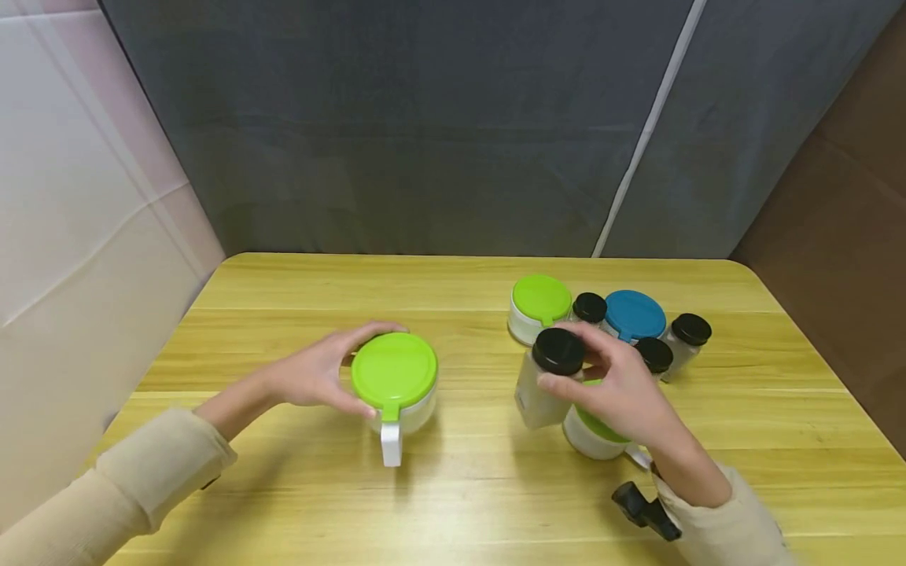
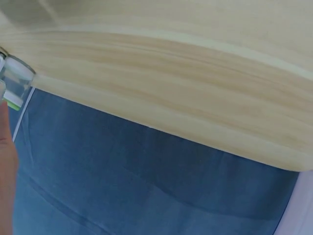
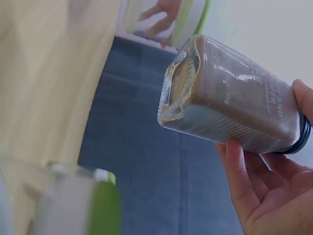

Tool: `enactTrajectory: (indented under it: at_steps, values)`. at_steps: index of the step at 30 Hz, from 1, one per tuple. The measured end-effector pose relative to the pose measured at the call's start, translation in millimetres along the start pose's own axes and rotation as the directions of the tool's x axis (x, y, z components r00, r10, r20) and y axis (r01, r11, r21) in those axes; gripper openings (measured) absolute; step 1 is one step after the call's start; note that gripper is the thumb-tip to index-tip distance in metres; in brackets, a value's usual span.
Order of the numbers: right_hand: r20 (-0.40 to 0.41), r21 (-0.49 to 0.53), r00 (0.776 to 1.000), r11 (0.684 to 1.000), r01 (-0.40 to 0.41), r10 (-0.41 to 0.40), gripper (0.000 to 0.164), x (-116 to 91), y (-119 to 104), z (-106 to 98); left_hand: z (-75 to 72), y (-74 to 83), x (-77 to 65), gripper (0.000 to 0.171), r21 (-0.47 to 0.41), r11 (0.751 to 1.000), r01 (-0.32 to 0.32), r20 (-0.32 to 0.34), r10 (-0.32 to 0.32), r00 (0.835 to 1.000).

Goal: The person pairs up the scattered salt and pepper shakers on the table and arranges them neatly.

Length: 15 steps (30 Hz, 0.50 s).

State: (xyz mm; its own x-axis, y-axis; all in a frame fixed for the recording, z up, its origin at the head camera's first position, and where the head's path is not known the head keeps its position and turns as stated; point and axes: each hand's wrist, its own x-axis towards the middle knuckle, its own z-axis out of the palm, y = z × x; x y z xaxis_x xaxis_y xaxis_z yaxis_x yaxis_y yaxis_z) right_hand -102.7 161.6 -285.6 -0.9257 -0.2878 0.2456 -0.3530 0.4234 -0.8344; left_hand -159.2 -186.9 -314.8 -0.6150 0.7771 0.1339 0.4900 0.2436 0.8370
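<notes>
My left hand [image 1: 314, 373] grips a clear seasoning pot [image 1: 418, 413] by its sides, thumb near the front and fingers round the back. This pot has a green lid [image 1: 393, 369] and a white handle that points toward me. My right hand [image 1: 626, 389] holds a square spice bottle [image 1: 541, 393] near its black cap, between thumb and fingers. Off the table, the bottle tilts in the right wrist view, showing its ridged base, brown contents and printed lettering [image 3: 266, 93]. Only part of my left hand [image 2: 7, 181] shows in the left wrist view.
Under my right hand stands another green-lidded pot [image 1: 594, 440], partly hidden. Farther back are a third green-lidded pot [image 1: 541, 303], a blue-lidded pot [image 1: 635, 314] and several black-capped bottles, one [image 1: 688, 334] at the right. A dark curtain [image 1: 396, 134] hangs behind the wooden table [image 1: 297, 291].
</notes>
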Motion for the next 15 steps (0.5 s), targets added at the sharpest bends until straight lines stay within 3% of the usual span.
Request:
enactTrajectory:
  at_steps: [15]
  values:
    - [0.057,0.128,0.998,0.992,-0.015,0.008,0.048,3,16,45,14.1,-11.3,-4.7,0.091,0.005,0.999,-0.033,0.019,0.033,0.999]
